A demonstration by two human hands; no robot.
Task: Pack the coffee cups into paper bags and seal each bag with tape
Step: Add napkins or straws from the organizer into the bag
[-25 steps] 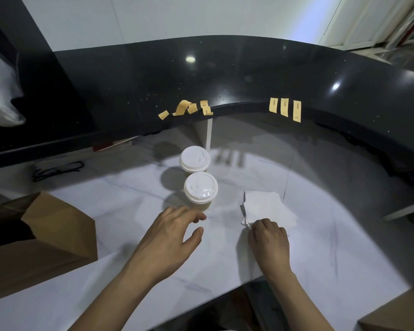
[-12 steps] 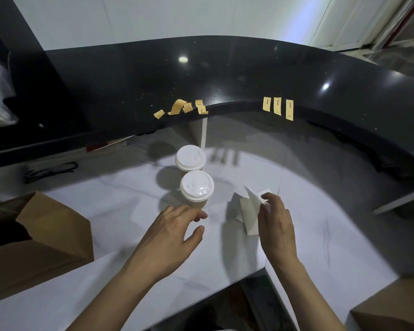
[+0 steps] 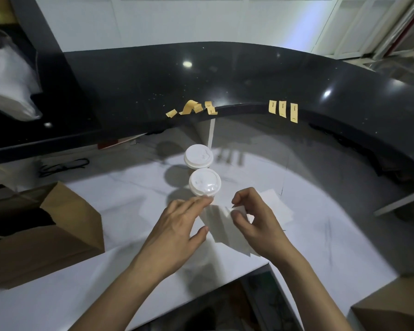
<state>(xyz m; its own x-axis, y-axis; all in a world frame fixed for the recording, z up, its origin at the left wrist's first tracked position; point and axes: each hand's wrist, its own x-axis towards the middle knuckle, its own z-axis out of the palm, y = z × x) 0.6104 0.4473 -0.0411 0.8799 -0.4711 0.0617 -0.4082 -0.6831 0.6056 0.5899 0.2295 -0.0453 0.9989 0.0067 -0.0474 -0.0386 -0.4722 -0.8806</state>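
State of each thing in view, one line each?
Near cup: upright, lid on.
Far cup: upright, lid on.
White sheet: lifted, pinched by right hand.
Left hand: open, beside the sheet.
Brown bag: open, unsealed.
Tape strips: stuck on counter edge.

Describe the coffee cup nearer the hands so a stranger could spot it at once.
On the white counter, below the curved black ledge, two white-lidded cups stand one behind the other. The nearer cup is the one meant, just beyond the fingers of the left hand. Unlike the farther cup, it stands next to the white paper that the right hand pinches.
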